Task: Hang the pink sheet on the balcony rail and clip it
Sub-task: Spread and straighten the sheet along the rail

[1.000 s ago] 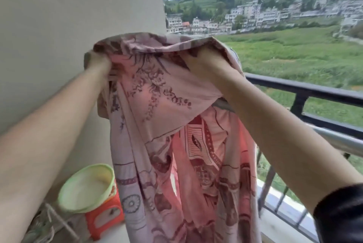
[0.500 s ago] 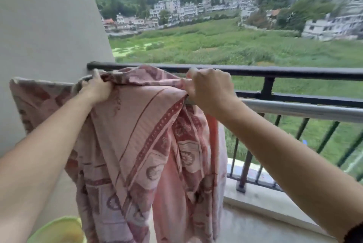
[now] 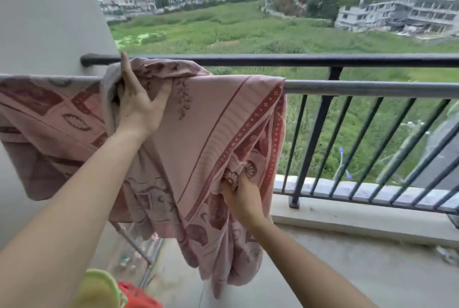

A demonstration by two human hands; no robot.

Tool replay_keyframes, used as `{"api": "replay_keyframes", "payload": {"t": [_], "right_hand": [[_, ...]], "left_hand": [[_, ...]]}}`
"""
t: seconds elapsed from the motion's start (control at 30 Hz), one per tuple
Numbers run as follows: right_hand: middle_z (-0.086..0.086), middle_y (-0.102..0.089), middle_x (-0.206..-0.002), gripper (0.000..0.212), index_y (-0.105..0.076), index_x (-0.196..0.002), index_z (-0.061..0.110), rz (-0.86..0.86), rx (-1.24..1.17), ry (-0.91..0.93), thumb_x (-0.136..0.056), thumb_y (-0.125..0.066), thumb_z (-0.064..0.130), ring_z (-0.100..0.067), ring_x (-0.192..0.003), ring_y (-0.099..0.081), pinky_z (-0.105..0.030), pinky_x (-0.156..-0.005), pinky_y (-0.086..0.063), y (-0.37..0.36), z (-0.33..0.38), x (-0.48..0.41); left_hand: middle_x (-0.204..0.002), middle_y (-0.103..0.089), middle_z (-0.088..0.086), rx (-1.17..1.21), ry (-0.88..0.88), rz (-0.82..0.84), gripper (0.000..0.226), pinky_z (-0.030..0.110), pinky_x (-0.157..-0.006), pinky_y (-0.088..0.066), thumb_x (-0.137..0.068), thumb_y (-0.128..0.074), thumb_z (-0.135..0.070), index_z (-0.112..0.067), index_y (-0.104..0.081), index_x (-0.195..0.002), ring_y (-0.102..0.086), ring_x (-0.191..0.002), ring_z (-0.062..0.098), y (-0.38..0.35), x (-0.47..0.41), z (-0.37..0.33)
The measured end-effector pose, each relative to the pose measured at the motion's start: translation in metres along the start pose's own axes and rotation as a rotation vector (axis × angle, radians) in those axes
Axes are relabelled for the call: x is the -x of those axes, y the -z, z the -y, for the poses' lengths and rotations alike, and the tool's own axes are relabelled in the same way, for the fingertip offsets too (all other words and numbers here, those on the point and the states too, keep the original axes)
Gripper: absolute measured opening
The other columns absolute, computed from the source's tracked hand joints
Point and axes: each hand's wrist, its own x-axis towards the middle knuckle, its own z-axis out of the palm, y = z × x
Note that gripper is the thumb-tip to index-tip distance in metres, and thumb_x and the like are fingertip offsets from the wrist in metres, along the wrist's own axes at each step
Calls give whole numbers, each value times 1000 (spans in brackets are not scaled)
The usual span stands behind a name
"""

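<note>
The pink sheet (image 3: 198, 121), patterned in dark red, hangs draped over the grey metal bar (image 3: 372, 89) of the balcony railing, bunched at the top left and trailing toward the floor. My left hand (image 3: 139, 101) presses and grips the bunched fabric on top of the bar near the wall. Lower down, my right hand (image 3: 241, 195) pinches the sheet's hanging red-bordered edge. No clip is visible.
A black top rail (image 3: 323, 60) runs above the grey bar, with dark vertical bars (image 3: 320, 138) below and a concrete kerb (image 3: 360, 218). A beige wall (image 3: 44, 21) stands at left. A green basin (image 3: 99, 287) and a red stool (image 3: 139, 295) sit at the bottom left.
The sheet went from held up in the air to laid over the grey bar. My right hand left the top and dropped to the hanging edge. The view swung right.
</note>
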Motion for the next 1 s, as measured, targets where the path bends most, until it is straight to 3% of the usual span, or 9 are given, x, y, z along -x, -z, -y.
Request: {"api": "replay_keyframes", "payload": {"t": [0.1, 0.17, 0.3, 0.43, 0.53, 0.6, 0.77, 0.9, 1.0], "right_hand": [[-13, -65, -114, 31, -49, -122, 15, 7, -10, 110, -96, -49, 32, -39, -91, -63, -41, -71, -49, -24, 12, 22], [-13, -57, -120, 26, -47, -120, 14, 21, -20, 153, -98, -47, 28, -38, -90, -60, -44, -72, -49, -31, 14, 34], [4, -58, -87, 41, -41, -129, 17, 176, -70, 203, -92, -58, 20, -12, -68, -56, -30, -62, -39, -28, 4, 48], [13, -57, -69, 85, -10, -154, 33, 273, -54, 126, -89, -62, 19, -6, -62, -59, -27, -60, -52, -15, -14, 54], [4, -65, -106, 69, -21, -152, 25, 271, -50, 5, -92, -55, 17, -22, -96, -66, -40, -83, -55, -3, -27, 52], [-12, -54, -132, 63, -27, -149, 11, 216, 14, -16, -91, -54, 14, -34, -120, -54, -40, -96, -46, -2, -30, 51], [-24, -8, -156, 102, -2, -154, 7, -55, -107, -310, -83, -71, 30, -40, -143, -20, -44, -117, -26, -14, -5, 39], [-5, -41, -122, 63, -39, -121, 18, -274, 44, -31, -75, -74, 43, -29, -110, -49, -47, -94, -45, -21, 16, 34], [-8, -50, -122, 64, -48, -117, 13, 3, 128, -90, -73, -71, 53, -34, -108, -56, -44, -83, -51, -24, 29, 23]], "left_hand": [[-153, -26, 15, -14, -98, -155, 96, 19, -113, -15, -84, -60, -63, -14, -12, -150, -28, -139, 23, -2, 48, -3], [-123, -44, 17, -106, -265, -278, 81, 35, -103, -34, -79, -63, -67, -3, -40, -123, -44, -114, 31, -14, 84, -3], [-99, -58, -2, -389, -344, 177, 79, 36, -78, -46, -64, -51, -90, -20, -58, -100, -55, -92, 23, -48, 130, -19], [-71, -69, 4, -271, -288, 267, 29, 30, -55, -40, -91, -58, -47, -21, -67, -80, -65, -72, 32, -54, 127, -16], [-76, -72, 14, -175, -201, 15, 18, 32, -63, -46, -92, -60, -25, -13, -74, -94, -68, -75, 36, -20, 108, -3], [-88, -75, 13, -92, -166, -122, 23, 27, -72, -48, -93, -56, -21, -13, -74, -104, -70, -82, 30, 12, 92, -6], [-91, -71, 3, -4, -156, -200, 28, 14, -71, -42, -97, -47, -23, -13, -70, -108, -62, -80, 13, 67, 55, -32], [-86, -65, -3, 71, -161, -139, 27, 2, -59, -36, -99, -45, -28, -13, -69, -102, -52, -72, -1, 82, 50, -46], [-80, -64, -2, 95, -218, -128, 27, 3, -59, -37, -100, -44, -30, -16, -65, -93, -54, -66, -6, 85, 49, -57]]}}
